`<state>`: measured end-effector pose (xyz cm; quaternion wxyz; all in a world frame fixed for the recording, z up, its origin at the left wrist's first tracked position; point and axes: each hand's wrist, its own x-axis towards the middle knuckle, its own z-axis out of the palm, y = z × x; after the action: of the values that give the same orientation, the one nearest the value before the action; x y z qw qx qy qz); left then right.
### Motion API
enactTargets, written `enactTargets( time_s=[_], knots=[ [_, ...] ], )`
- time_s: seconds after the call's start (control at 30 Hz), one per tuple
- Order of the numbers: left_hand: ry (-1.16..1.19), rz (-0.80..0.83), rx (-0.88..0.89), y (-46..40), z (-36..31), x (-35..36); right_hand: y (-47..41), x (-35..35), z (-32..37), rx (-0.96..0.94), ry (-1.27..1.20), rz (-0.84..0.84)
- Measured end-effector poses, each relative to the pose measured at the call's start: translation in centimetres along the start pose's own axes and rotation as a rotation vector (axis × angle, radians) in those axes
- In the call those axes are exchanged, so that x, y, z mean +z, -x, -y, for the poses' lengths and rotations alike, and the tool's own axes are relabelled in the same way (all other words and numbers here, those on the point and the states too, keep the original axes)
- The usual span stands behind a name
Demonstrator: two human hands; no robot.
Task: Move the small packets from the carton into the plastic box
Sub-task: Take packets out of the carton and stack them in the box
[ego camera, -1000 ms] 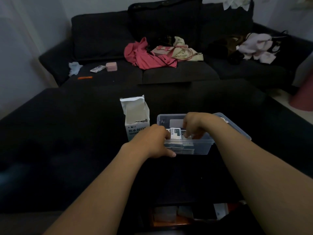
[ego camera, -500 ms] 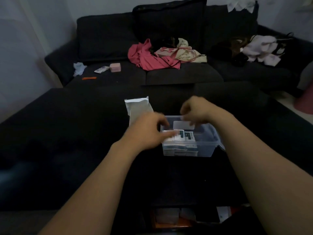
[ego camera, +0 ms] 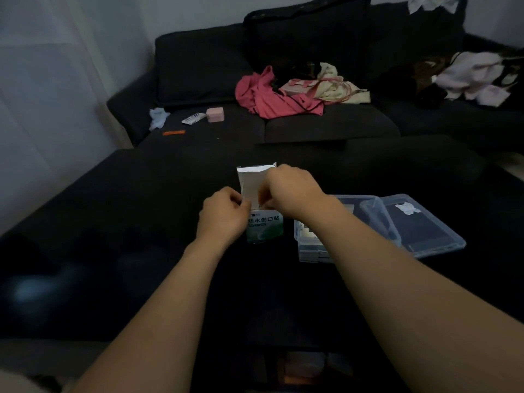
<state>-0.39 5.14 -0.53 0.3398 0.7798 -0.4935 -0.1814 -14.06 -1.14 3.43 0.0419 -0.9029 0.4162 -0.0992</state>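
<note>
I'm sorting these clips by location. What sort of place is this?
Most likely a home living room: a dark sofa strewn with pink clothing stands behind a low black table, where the carton and plastic box sit.

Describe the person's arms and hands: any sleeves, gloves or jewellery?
Both forearms are bare up to the frame's edge, with no sleeves in view. The left hand and right hand wear no gloves, and no watch, bracelet or ring shows in this dim light.
</note>
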Motion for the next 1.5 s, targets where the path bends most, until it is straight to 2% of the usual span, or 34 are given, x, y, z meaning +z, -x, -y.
enactTargets(
  time_s=[0.4, 0.7, 1.0, 1.5],
  knots=[
    [-0.097, 0.021, 0.104, 0.3, 0.0, -0.6, -0.9, 0.7, -0.4, 0.03, -0.001, 0.051],
    [-0.102, -0.007, 0.099, 0.7, -0.2, -0.6, -1.1, 1.7, -0.5, 0.072, 0.038, -0.045],
    [-0.126, -0.029, 0.104, 0.9, -0.4, -0.6, -1.7, 2.0, -2.0, 0.165, -0.218, -0.026],
    [-0.13, -0.034, 0.106, 1.0, -0.3, -0.7, -2.4, 2.8, -2.8, 0.195, -0.329, 0.003]
  ],
)
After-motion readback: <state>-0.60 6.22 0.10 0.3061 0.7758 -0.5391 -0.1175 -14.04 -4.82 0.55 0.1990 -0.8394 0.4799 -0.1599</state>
